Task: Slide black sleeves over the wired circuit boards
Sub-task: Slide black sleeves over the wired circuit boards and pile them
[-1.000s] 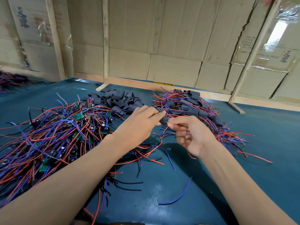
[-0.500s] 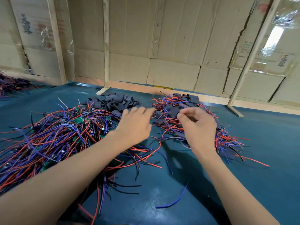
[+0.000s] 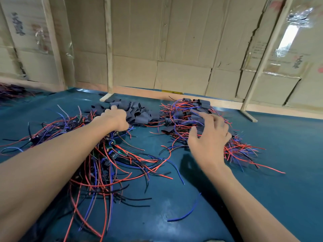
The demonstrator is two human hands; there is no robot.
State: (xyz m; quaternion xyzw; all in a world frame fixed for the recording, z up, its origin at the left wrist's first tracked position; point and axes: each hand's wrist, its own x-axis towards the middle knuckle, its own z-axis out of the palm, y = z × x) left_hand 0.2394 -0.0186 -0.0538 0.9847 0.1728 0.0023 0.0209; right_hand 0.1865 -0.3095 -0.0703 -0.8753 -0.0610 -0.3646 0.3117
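A heap of loose black sleeves (image 3: 141,113) lies at the back of the table's middle. My left hand (image 3: 114,119) is at its left edge, fingers curled down into the sleeves and gripping one; the fingertips are hidden. A tangle of red, blue and black wires with bare green circuit boards (image 3: 113,153) sprawls under and beside my left forearm. To the right lies a pile of sleeved boards (image 3: 183,114) with wires. My right hand (image 3: 209,137) hovers over that pile's near side, fingers spread and holding nothing.
The table has a blue-green mat (image 3: 279,154). A loose blue wire (image 3: 185,215) lies near the front. A cardboard wall (image 3: 174,49) with wooden posts closes the back; one post's foot (image 3: 248,116) stands at the right. Another wire pile (image 3: 10,91) sits far left.
My hands have separated. The left moved back and left into the sleeve heap. The right let a sleeved board go on the right pile and opened.
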